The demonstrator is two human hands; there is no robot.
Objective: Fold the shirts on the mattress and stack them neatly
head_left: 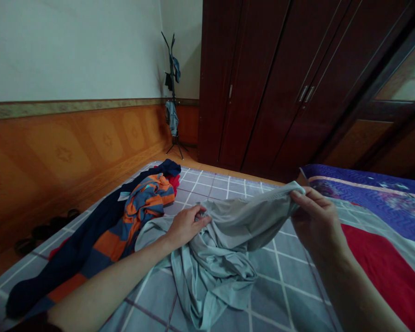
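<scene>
Pinched at its hem by the right hand (318, 221), a pale gray-green garment (210, 272), one edge lifted above the checked gray bedsheet (290, 281), the rest bunched in a loose heap at near center. Clenched over a fold of the same cloth, the left hand (188, 226), fingers curled. Nothing of that garment yet smoothed or folded. Farther left, a navy-and-orange striped garment (138, 216) in a long, unfolded heap, with red cloth (174, 182) showing at its far end.
</scene>
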